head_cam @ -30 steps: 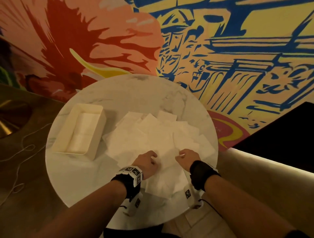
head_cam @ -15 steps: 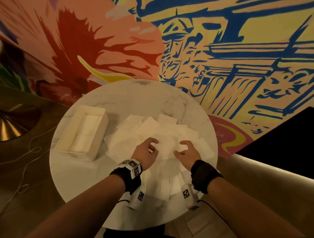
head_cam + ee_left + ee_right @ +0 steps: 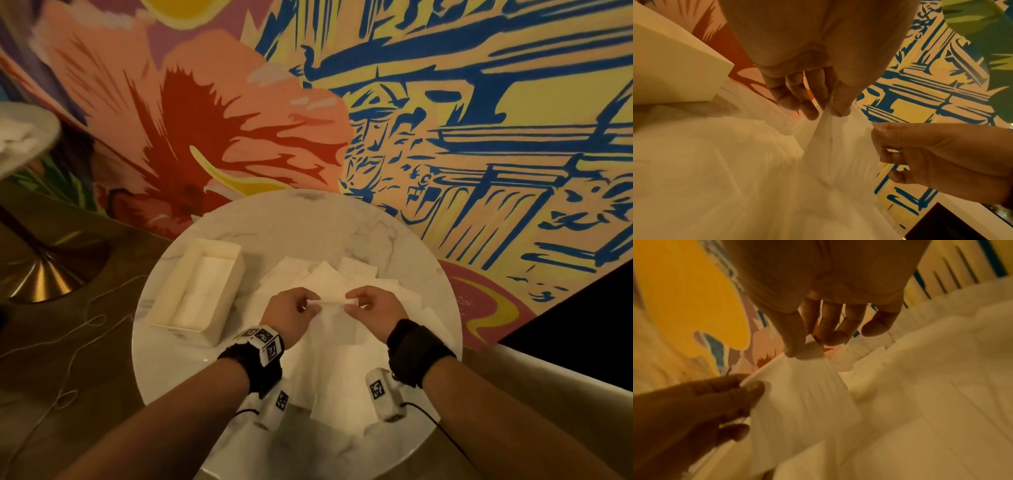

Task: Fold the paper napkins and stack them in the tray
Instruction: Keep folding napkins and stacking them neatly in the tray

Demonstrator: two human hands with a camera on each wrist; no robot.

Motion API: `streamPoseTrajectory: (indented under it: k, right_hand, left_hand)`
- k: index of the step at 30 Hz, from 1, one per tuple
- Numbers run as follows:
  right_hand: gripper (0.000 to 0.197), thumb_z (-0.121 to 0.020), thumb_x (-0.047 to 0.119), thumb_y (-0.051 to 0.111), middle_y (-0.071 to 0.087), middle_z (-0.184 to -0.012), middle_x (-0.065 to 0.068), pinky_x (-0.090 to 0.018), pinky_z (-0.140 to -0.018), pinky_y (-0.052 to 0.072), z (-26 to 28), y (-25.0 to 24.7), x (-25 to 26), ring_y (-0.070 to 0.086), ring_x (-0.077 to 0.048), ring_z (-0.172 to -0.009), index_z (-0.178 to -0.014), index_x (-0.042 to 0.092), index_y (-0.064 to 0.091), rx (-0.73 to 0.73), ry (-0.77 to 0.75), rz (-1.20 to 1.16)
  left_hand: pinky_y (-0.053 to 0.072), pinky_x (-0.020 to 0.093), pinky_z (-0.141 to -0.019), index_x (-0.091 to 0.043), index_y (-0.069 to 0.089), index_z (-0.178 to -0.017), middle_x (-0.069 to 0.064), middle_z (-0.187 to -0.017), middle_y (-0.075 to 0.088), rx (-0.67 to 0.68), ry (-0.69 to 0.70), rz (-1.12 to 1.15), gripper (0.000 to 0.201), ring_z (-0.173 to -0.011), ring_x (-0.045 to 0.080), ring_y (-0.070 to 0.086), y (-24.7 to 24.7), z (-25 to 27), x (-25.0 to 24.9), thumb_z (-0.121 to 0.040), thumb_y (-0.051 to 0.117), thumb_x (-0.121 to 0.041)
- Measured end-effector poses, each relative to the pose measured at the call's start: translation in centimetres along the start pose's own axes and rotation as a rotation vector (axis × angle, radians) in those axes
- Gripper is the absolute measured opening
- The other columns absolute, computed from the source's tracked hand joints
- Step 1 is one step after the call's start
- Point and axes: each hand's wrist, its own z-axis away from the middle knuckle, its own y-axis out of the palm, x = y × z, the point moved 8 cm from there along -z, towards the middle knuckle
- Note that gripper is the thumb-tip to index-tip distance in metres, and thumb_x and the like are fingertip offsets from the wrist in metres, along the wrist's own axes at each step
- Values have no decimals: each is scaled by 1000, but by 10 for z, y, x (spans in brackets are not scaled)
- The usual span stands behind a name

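Left hand [image 3: 292, 307]: pinches one upper corner of the thin white paper napkin [image 3: 331, 310].
Right hand [image 3: 371, 305]: pinches the other corner.
Napkin: lifted above the loose pile on the round marble tabletop [image 3: 308, 219].
Technique: align corners before creasing.
Cream rectangular tray [image 3: 164, 301]: left of pile.

Round marble table [image 3: 342, 222], painted mural wall [image 3: 445, 102], brass pedestal base [image 3: 44, 270], thin cord on floor [image 3: 78, 329]

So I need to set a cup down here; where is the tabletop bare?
Bare marble shows along the round white marble table's far edge, beyond the cream rectangular tray and the loose white paper napkins, and at the near left below the tray. The middle and right are crowded with napkins.
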Motion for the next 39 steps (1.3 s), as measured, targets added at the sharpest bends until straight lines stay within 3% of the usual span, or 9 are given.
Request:
streamPoseTrajectory:
  k: [4,7,12,16,20,25,28,34,39]
  right_hand:
    - [9,-86,32,73,60,-89,10,-10,-64,35,-7,4,22,52,-5,-73,-80,37,68,-72,-78,211]
    - [11,-85,29,74,62,-97,11,-11,-72,40,-13,13,38,57,-6,-80,-78,37,69,-38,-118,220]
    - [10,-84,20,76,71,-82,9,-19,-82,50,-19,34,63,66,-9,-84,-80,29,72,60,-113,146]
    - [5,-83,23,77,70,-80,13,-13,-76,49,-22,53,81,65,-2,-80,-88,23,78,116,-149,145]
    - [8,-83,16,77,72,-75,5,-26,-76,58,-32,53,86,67,-11,-70,-80,24,75,57,-120,62]
    - [15,-84,7,74,72,-77,-5,-34,-70,62,-43,50,83,69,-22,-73,-76,20,75,14,-50,-75]
    - [16,-86,6,72,71,-83,-8,-34,-67,62,-46,52,84,71,-26,-76,-77,18,74,-11,-37,-158]
    - [10,-88,11,71,68,-96,-13,-30,-68,60,-51,66,91,69,-23,-82,-98,14,70,22,-8,-310]
    - [50,-82,18,79,70,-108,-6,-32,-69,58,-46,101,80,69,-21,-95,-125,21,53,169,78,-282]
  left_hand:
    - [35,12,-65,-29,72,-97,-14,-92,57,-62,31,-51,10,-83,8,54,-23,-6,3,-93,64,-33]
    - [39,21,-82,-26,72,-100,-8,-106,57,-81,52,-24,12,-98,13,56,-36,-11,6,-93,66,-32]
    - [42,22,-83,-36,64,-95,-18,-105,64,-28,48,36,24,-103,0,56,-53,-16,6,-79,77,-47]
    - [50,19,-84,-36,76,-99,-18,-97,73,81,96,-53,26,-94,-3,64,-61,-22,-3,-81,74,-54]
    - [40,2,-75,-25,79,-102,-11,-104,75,22,99,-79,18,-89,-1,63,-82,-31,6,-91,69,-36]
    - [48,15,-76,-24,79,-94,-8,-86,75,-52,45,12,12,-68,-4,62,-105,-38,24,-92,69,-30]
    - [53,22,-72,-32,69,-98,-9,-86,72,-77,6,90,15,-75,1,64,-110,-40,32,-88,71,-42]
    - [56,36,-78,-23,70,-105,-3,-90,73,64,-37,-64,31,-83,14,67,-96,-41,53,-85,70,-46]
    - [48,12,-65,-23,73,-105,-9,-88,74,11,-66,159,19,-79,2,68,-100,-40,59,-89,72,-31]
